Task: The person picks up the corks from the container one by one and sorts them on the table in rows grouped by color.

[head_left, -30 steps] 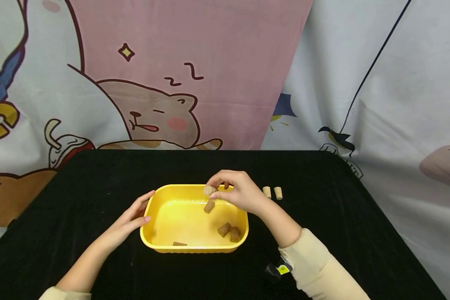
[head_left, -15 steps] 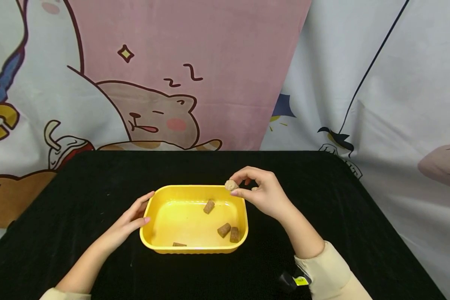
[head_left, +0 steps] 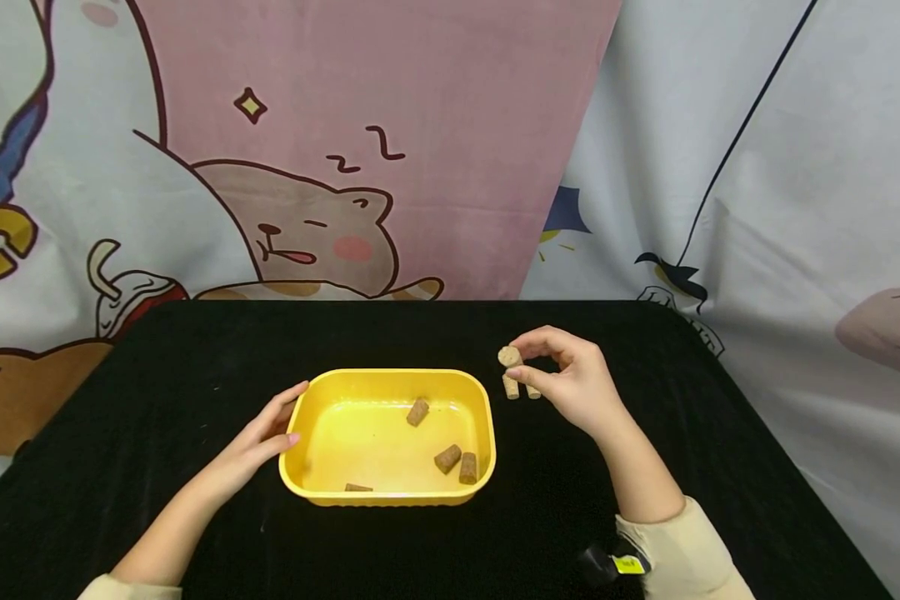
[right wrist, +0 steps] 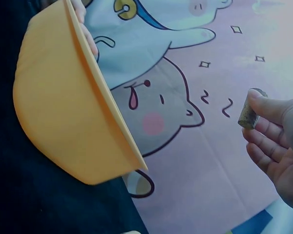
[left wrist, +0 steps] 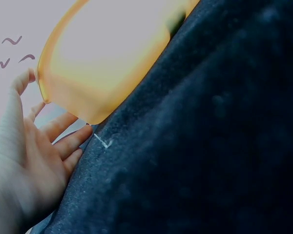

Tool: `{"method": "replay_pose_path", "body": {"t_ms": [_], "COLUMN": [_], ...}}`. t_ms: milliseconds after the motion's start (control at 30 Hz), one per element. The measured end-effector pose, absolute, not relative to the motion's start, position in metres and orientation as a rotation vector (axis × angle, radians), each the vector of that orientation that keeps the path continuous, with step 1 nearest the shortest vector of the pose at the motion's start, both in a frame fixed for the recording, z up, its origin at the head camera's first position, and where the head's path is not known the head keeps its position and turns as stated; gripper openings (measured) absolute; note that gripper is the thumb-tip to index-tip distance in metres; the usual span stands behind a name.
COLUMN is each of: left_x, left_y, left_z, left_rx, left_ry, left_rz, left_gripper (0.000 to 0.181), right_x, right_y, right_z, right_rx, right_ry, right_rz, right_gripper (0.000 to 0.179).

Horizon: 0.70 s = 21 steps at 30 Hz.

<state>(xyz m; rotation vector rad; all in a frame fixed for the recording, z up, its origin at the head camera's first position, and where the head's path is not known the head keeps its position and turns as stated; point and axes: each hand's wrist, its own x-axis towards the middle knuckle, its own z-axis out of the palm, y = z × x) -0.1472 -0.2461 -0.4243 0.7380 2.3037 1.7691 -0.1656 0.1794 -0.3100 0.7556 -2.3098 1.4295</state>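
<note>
In the head view my right hand (head_left: pixel 574 379) pinches a pale cork stopper (head_left: pixel 508 357) between thumb and fingers, to the right of a yellow plastic tub (head_left: pixel 367 500). Just below it in the picture, a cork (head_left: pixel 511 387) and another cork (head_left: pixel 534 392) sit on the black cloth, partly covered by the held cork and the hand. The right wrist view shows the held cork (right wrist: pixel 251 109) clearly. My left hand (head_left: pixel 258 440) rests against the tub's left end; in the left wrist view its fairly straight fingers (left wrist: pixel 68 142) touch the outer wall.
Several darker brown corks lie in the tub, one cork (head_left: pixel 417 412) near its back and a pair (head_left: pixel 457 463) at the front right. A black cloth (head_left: pixel 720 467) covers the table. Behind it hangs a printed cartoon curtain (head_left: pixel 465 167).
My right hand has moved right with the pale cork, from above the tub's back rim to above the corks on the cloth. The left hand and the tub have stayed put.
</note>
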Motion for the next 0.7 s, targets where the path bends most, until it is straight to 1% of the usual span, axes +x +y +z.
{"method": "replay_pose_path", "body": {"t_ms": [133, 300, 533, 700], "left_x": [-0.148, -0.149, -0.150, -0.150], "left_y": [-0.246, -0.246, -0.247, -0.247], "left_z": [-0.425, -0.426, -0.429, -0.429], "left_rx": [0.730, 0.716, 0.724, 0.716], "left_ry": [2.305, 2.315, 2.308, 2.316], "left_rz": [1.768, 1.762, 1.757, 1.751], "left_gripper": [0.058, 0.059, 0.059, 0.059], "right_x": [-0.158, -0.154, -0.162, -0.171], "right_y": [0.182, 0.188, 0.203, 0.217], "right_z": [-0.299, -0.290, -0.294, -0.302], "right_rx": [0.709, 0.619, 0.529, 0.414], "right_ry": [-2.283, -2.280, -2.265, -2.357], "right_rz": [1.414, 1.402, 1.386, 1.370], "right_gripper": [0.021, 0.018, 0.017, 0.019]}}
